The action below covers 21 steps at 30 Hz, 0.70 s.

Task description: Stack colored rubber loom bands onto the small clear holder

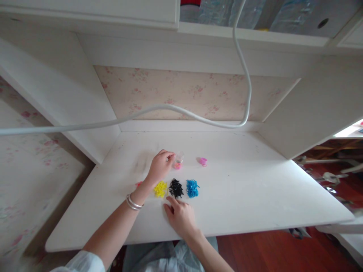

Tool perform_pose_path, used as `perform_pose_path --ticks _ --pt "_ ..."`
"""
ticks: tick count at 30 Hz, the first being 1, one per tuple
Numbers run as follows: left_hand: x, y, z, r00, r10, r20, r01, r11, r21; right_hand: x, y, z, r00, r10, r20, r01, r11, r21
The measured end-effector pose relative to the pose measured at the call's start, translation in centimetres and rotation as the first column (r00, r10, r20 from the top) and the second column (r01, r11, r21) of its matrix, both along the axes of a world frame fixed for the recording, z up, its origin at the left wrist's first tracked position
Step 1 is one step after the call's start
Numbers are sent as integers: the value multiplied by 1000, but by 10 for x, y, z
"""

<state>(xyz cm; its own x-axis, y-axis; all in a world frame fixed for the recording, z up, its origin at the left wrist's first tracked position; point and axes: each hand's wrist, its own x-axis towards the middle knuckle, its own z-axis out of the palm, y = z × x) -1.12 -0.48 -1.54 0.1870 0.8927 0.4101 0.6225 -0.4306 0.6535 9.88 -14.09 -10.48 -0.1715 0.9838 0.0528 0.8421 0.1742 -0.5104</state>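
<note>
My left hand (161, 165) reaches over the table with its thumb and fingertips pinched together. What they hold, if anything, is too small to make out. Just right of these fingertips is a small clear jar (180, 155) with pink and orange bits at its bottom. My right hand (183, 217) is low over the tabletop, index finger extended and thumb apart, just below a pile of black rubber bands (176, 188). Yellow rubber bands (160, 189) lie left of the black pile, blue ones (192, 188) right of it. My left wrist partly hides a red pile (138, 184).
A pink ring-shaped lid or band (203, 161) lies right of the jar on the white table (249, 189). A white cable (170, 107) loops across the view above the tabletop. White cabinet panels (306, 102) enclose the table's back and sides.
</note>
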Motion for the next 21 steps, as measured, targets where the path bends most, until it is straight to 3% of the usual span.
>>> perform_pose_path --ticks 5,11,16,21 --pt "-30 -42 -15 999 52 17 -50 995 -88 -6 8 2 994 -9 108 9 1000 0" --pt "-61 -91 -59 989 136 -65 -145 978 -150 -8 13 1 992 -2 124 0 1000 18" --pt "-67 -120 -93 960 192 -206 -224 964 -145 -11 18 -2 992 10 126 -13 1000 18" --pt "-61 -131 -101 885 250 -393 -311 945 -99 -13 23 -3 990 -9 138 10 1000 -3"
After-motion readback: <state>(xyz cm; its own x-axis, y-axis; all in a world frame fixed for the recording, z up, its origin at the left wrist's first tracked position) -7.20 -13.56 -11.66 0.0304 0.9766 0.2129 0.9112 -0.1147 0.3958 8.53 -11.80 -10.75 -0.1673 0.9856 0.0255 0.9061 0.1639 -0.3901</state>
